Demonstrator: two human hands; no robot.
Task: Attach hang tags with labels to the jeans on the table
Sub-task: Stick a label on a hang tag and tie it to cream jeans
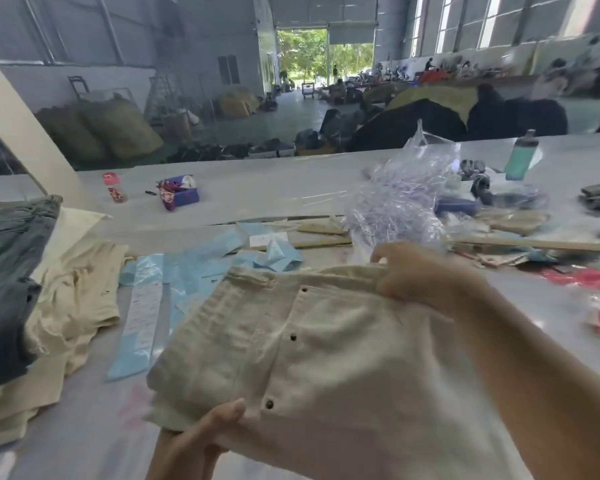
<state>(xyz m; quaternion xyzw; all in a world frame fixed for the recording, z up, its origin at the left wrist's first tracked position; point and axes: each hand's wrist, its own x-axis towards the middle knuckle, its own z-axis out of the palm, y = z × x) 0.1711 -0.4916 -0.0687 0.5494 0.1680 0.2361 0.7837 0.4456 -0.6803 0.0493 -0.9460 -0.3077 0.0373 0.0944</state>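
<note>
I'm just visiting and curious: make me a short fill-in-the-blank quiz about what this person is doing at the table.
1. Both hands grip a pair of ____-coloured jeans.
2. The right hand holds the jeans at the ____.
3. The left hand pinches the jeans near a dark metal ____.
4. The teal bottle stands on the table to the ____ of the crumpled clear plastic bag.

Missing words: cream; waistband; rivet; right

I see the jeans (326,358) nearest me on the table (274,192), a stack of folded garments (32,306) to their left, label strips (142,317) between them, and a plastic bag (402,202) and bottle (520,157) behind to the right.
</note>
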